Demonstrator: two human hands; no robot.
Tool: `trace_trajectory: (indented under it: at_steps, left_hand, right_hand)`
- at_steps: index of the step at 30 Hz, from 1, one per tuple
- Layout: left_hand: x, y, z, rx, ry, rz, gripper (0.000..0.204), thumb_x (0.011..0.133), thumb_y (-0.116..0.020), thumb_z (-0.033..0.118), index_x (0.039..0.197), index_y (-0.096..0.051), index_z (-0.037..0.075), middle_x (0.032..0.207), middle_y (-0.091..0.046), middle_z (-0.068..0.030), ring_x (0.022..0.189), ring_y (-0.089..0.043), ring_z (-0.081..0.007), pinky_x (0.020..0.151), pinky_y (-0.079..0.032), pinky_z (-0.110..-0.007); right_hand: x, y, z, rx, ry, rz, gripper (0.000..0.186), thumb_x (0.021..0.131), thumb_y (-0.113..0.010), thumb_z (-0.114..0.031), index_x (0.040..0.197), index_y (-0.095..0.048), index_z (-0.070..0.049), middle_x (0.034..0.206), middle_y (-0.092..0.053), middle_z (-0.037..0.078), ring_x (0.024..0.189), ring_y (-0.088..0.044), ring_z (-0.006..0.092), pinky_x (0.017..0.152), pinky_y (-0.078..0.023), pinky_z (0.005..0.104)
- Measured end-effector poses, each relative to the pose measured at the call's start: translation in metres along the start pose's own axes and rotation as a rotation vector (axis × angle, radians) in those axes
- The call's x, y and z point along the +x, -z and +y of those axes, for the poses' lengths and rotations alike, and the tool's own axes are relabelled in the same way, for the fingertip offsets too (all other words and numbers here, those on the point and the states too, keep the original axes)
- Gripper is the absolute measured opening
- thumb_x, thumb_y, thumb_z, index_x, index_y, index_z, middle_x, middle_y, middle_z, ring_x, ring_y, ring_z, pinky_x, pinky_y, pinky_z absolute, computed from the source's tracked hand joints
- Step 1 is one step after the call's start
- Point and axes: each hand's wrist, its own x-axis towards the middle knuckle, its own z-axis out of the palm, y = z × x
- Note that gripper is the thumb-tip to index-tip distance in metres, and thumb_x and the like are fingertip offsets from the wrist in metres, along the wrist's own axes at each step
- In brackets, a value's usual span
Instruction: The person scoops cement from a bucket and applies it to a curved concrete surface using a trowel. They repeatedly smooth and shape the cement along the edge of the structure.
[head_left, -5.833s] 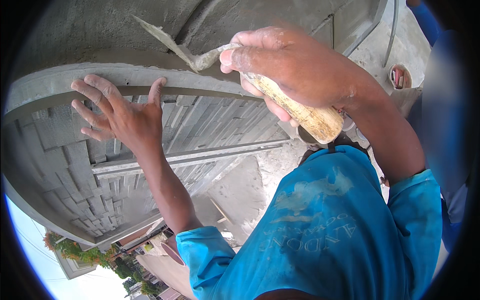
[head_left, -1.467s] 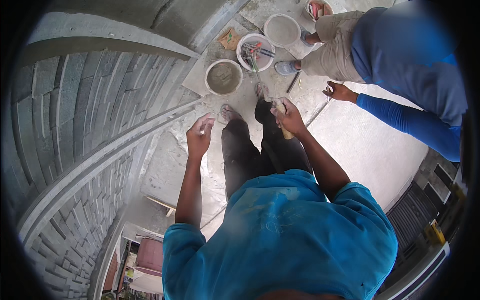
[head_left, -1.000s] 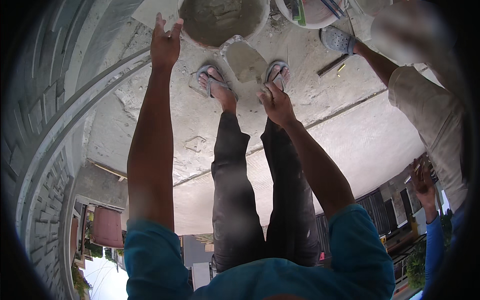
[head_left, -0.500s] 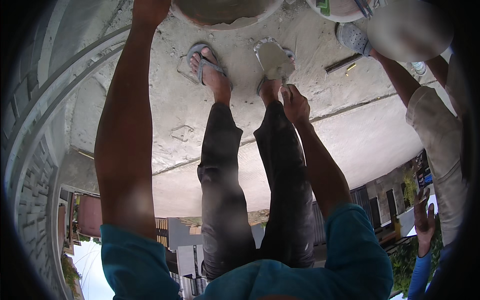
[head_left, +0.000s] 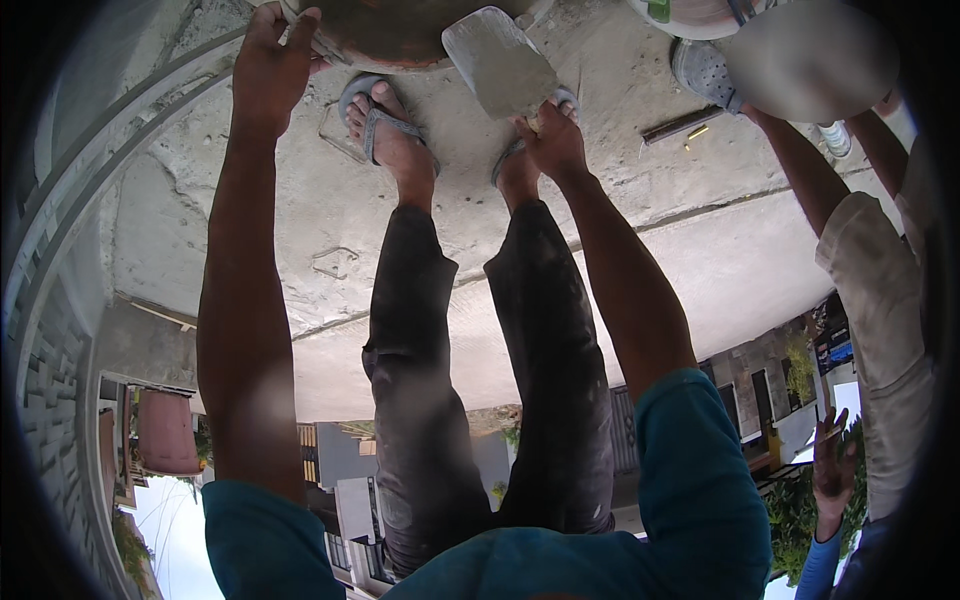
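Observation:
My right hand (head_left: 552,142) is closed around the handle of a trowel (head_left: 500,65). Wet grey mortar covers most of its flat blade, which is raised above my right foot, beside a wide round basin (head_left: 400,66). Dark wet material shows inside the basin, cut off by the top of the picture. At the basin's left side, my left hand (head_left: 272,75) grips the rim with thumb and fingers. Both my feet, in grey flip-flops (head_left: 395,125), stand just below the basin.
Another person's clog-shod foot (head_left: 700,72) and arms are at the right, with a blurred round shape (head_left: 812,60) in front. A second container (head_left: 690,14) stands at the upper right. A dark bar (head_left: 682,125) lies on the rough concrete; a curved metal railing (head_left: 110,125) runs along the left.
The trowel has moved up and left, closer to the basin. More of my left hand shows, now at the basin's rim. The basin appears farther left in view.

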Motion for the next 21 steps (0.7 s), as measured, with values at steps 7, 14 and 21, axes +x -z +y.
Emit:
trace_trajectory:
  at_steps: [7, 14, 21]
  left_hand:
    - [-0.049, -0.014, 0.010, 0.254, -0.020, 0.003, 0.045, 0.099, -0.070, 0.035, 0.127, -0.059, 0.002, 0.116, -0.071, -0.0207, 0.091, -0.076, -0.0280, 0.079, -0.058, -0.040]
    - [-0.078, -0.030, 0.012, 0.259, -0.083, -0.041, 0.040, 0.103, -0.066, 0.033, 0.128, -0.055, 0.004, 0.117, -0.071, -0.0115, 0.102, -0.073, -0.0199, 0.087, -0.060, -0.034]
    - [-0.071, -0.025, 0.015, 0.165, 0.016, -0.111, 0.038, 0.105, -0.063, 0.026, 0.131, -0.051, 0.002, 0.124, -0.064, -0.0105, 0.111, -0.070, -0.0201, 0.101, -0.060, -0.038]
  right_hand:
    - [-0.148, 0.079, 0.070, -0.042, -0.074, 0.105, 0.027, 0.098, -0.064, -0.024, 0.121, -0.057, -0.011, 0.104, -0.067, 0.012, 0.087, -0.071, 0.0363, 0.071, -0.057, 0.0473]
    - [-0.040, 0.127, 0.041, -0.162, 0.103, 0.240, 0.032, 0.101, -0.061, -0.039, 0.129, -0.062, -0.024, 0.102, -0.066, 0.004, 0.082, -0.071, 0.0284, 0.067, -0.057, 0.0439]
    - [-0.049, 0.079, 0.007, 0.050, -0.058, -0.100, 0.033, 0.101, -0.061, -0.036, 0.127, -0.065, -0.017, 0.109, -0.072, 0.011, 0.097, -0.071, 0.0336, 0.082, -0.057, 0.0456]
